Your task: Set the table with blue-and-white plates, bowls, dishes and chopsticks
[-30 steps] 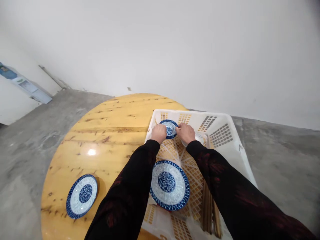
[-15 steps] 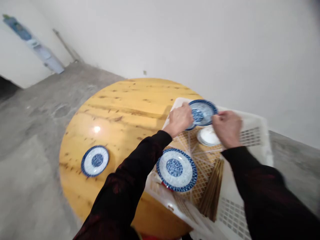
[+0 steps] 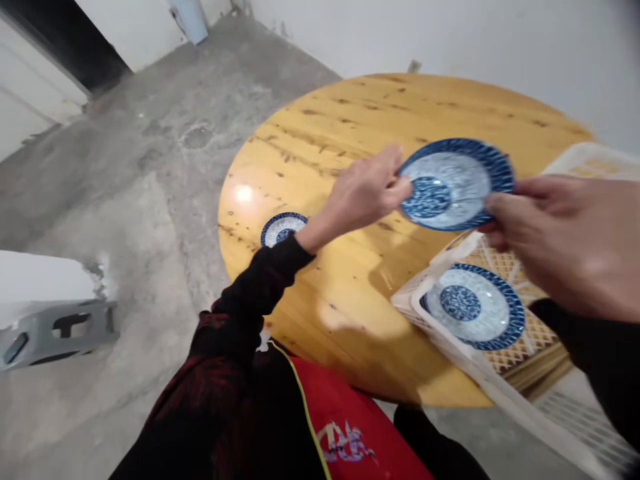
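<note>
Presently grips blue-rimmed plate [image 3: 460,183] at right rim with right hand [image 3: 570,240] | pinches left edge with left hand [image 3: 367,190] | holds it raised over round wooden table [image 3: 350,293], near white basket [image 3: 480,370]

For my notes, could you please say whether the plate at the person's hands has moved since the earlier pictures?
Yes; against the basket, the plate has gone leftward, from inside to past its left side.

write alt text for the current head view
The right hand grips a blue-and-white plate above a round wooden table, the left hand at its opposite edge. A similar plate lies on the table, partly hidden by the left sleeve; another plate sits in a white basket beside brown sticks.
</note>
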`<state>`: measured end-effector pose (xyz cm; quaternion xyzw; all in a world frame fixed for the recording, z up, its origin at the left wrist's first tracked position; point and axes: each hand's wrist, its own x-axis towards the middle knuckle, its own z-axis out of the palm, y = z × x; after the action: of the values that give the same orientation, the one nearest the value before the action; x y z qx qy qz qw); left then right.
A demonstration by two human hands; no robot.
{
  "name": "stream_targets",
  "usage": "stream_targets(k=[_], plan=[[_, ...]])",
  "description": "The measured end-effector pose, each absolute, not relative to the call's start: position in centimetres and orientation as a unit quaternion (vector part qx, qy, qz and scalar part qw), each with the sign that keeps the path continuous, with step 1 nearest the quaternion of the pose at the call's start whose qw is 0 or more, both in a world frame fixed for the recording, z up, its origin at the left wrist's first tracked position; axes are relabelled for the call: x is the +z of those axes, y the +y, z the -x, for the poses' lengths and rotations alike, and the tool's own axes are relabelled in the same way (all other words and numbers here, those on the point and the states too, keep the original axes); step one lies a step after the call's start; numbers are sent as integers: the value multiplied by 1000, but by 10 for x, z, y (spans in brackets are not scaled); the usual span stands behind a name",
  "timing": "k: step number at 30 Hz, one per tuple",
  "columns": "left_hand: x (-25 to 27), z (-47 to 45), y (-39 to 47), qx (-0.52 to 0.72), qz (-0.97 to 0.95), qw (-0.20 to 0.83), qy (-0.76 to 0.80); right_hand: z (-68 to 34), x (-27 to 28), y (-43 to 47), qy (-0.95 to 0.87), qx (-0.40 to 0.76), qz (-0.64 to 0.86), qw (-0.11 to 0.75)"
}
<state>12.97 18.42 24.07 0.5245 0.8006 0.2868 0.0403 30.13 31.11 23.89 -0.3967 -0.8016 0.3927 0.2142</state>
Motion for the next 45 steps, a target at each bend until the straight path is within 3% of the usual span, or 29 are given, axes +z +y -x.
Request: stream_targets(k=[7, 13, 19, 45], plan=[[193, -48, 71, 179, -441, 127, 870, -202, 189, 208, -798, 467, 378, 57], [117, -8, 33, 142, -421, 165, 880, -154, 98, 169, -777, 481, 407, 17], [69, 10, 27, 118, -422, 203, 876, -135, 51, 152, -770, 448, 454, -31], [48, 21, 30, 136, -435, 223, 862, -132, 18, 149, -781, 408, 473, -28]])
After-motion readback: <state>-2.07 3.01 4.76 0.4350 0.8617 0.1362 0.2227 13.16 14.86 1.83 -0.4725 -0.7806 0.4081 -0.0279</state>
